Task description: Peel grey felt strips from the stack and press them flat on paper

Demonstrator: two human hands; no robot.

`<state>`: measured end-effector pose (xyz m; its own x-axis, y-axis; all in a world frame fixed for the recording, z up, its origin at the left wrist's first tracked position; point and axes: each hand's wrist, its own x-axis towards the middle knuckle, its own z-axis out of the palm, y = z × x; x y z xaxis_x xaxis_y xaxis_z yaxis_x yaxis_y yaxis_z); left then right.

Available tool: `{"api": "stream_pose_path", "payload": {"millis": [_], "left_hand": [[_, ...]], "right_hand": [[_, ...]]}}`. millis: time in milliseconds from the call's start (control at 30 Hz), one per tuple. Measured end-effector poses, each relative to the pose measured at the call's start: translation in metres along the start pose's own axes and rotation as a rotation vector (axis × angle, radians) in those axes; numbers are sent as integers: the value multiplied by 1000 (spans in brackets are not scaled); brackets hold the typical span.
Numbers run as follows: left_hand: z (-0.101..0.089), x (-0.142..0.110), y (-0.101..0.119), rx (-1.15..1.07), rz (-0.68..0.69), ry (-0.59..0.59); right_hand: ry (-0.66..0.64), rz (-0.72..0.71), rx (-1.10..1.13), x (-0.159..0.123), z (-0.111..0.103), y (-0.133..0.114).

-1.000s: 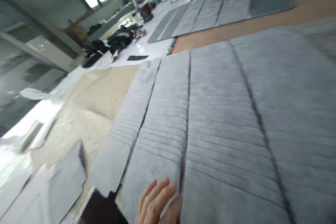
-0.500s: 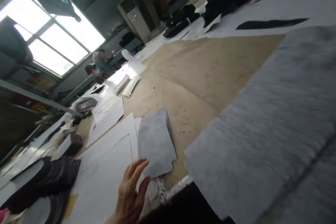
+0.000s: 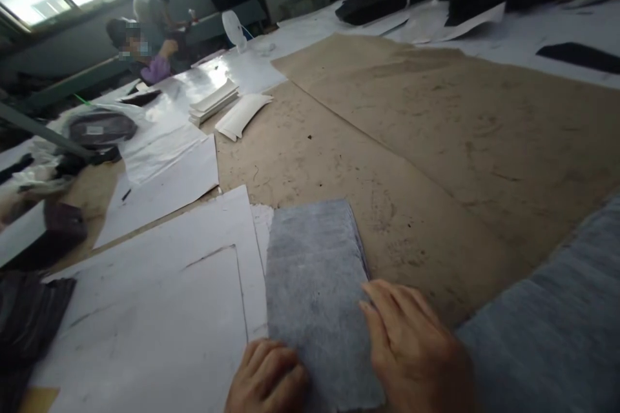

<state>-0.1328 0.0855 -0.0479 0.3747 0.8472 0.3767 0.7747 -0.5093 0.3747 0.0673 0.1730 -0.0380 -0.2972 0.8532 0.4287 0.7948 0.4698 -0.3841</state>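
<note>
Left hand point(image 3: 266, 377) at six o'clock, fingers curled under, knuckles pressed on the near left corner of a thin stack of grey rectangular felt sheets point(image 3: 314, 284). Right hand point(image 3: 416, 352) at five o'clock, loosely open, fingertips laid on the stack's right edge; whether thumb pinches beneath, cannot tell. Stack flat on the brown scuffed worktable point(image 3: 411, 161), reaching from between both hands toward twelve o'clock. Large white paper sheets point(image 3: 159, 310) touching at nine o'clock. Wide grey felt spread point(image 3: 557, 329) near at three o'clock. Seated person point(image 3: 145, 45) far off at eleven o'clock.
</note>
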Motion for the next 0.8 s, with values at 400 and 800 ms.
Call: {"api": "stream_pose_path", "payload": {"millis": [400,800], "left_hand": [[-15,72,-61,60,-516,-319],[-11,62,-61,71,-579,-40]], "right_hand": [[-620,185,-144,70,10,-8],[-4,246,152,19,9,-20]]}}
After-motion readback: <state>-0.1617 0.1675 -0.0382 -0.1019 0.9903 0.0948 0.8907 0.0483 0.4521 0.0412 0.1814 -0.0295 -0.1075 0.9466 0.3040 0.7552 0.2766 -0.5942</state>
